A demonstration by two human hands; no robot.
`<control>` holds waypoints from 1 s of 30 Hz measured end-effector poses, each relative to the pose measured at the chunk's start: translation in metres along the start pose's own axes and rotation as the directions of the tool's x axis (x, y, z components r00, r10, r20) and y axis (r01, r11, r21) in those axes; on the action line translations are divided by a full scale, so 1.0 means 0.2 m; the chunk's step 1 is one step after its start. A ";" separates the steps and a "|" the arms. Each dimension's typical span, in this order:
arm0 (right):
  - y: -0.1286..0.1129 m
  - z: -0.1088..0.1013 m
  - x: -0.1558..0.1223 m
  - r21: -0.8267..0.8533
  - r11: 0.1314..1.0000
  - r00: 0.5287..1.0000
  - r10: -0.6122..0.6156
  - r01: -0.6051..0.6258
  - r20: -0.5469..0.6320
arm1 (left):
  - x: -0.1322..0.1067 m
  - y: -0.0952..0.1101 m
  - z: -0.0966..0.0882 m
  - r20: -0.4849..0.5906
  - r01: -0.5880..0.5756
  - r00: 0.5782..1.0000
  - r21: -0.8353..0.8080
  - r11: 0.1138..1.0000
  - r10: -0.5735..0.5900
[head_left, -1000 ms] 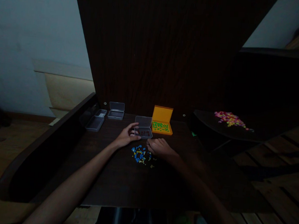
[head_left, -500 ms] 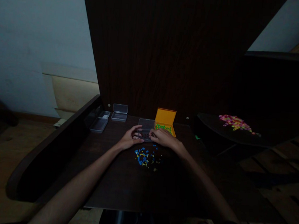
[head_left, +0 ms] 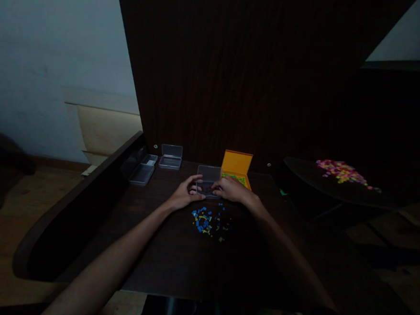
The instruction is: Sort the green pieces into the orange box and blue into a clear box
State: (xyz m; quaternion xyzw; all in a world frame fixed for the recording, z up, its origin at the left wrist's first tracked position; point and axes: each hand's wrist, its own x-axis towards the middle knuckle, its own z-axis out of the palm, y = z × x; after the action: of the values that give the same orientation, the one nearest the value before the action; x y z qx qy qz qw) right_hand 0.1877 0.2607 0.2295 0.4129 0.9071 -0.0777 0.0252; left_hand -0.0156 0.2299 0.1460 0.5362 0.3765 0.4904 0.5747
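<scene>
A clear plastic box (head_left: 209,172) with its lid raised stands on the dark wooden surface, with a few small dark pieces (head_left: 208,189) inside. My left hand (head_left: 185,193) grips its left side, thumb along the front edge and fingers behind. Over the box's right part, my right hand (head_left: 232,190) has its fingertips drawn together and dipped inside; anything between them is too small to make out. In front of the box lies a loose scatter of small blue and yellow pieces (head_left: 204,222). An open yellow box (head_left: 237,162) holding green pieces sits just behind my right hand.
Two more open clear boxes, one near the back panel (head_left: 170,162) and one by the left side rail (head_left: 142,174), stand to the left. A pile of pink and yellow pieces (head_left: 343,172) lies on a dark ledge at the right. The tall dark panel (head_left: 215,81) rises behind.
The whole view has shifted slightly, so things sit a little further right. My right fingertips are lower in the clear box; my left hand keeps its hold.
</scene>
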 end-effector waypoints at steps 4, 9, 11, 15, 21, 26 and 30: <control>0.02 0.00 0.00 -0.002 1.000 1.000 -0.009 0.009 -0.005 | 0.00 0.00 0.00 0.004 0.001 1.000 0.011 1.000 -0.001; 0.02 0.02 0.00 -0.009 0.999 0.999 -0.042 0.042 -0.001 | 0.01 -0.01 0.00 -0.001 -0.009 1.000 0.009 1.000 0.009; 0.02 0.02 0.01 -0.010 0.999 0.999 -0.050 0.050 -0.003 | 0.01 -0.01 0.00 -0.001 -0.013 1.000 0.010 1.000 0.013; 0.03 0.02 0.01 -0.009 0.999 0.999 -0.032 0.032 -0.022 | 0.01 -0.01 -0.01 -0.001 -0.014 1.000 0.013 1.000 0.014; 0.04 0.02 0.00 -0.007 0.999 0.999 -0.032 0.031 -0.022 | 0.01 -0.01 0.00 -0.003 -0.019 1.000 0.007 1.000 0.019; 0.03 0.03 0.00 -0.009 1.000 0.999 -0.018 0.018 -0.030 | 0.01 -0.01 0.00 0.007 -0.019 1.000 0.006 1.000 0.019; 0.03 0.00 -0.01 -0.007 1.000 0.999 -0.009 0.008 -0.046 | 0.01 -0.01 0.00 0.004 -0.008 1.000 0.010 1.000 0.008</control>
State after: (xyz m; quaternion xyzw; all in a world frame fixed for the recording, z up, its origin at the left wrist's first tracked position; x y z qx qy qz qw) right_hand 0.1933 0.2623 0.2290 0.4106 0.9095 -0.0650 0.0052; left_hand -0.0152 0.2319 0.1436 0.5417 0.3757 0.4896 0.5708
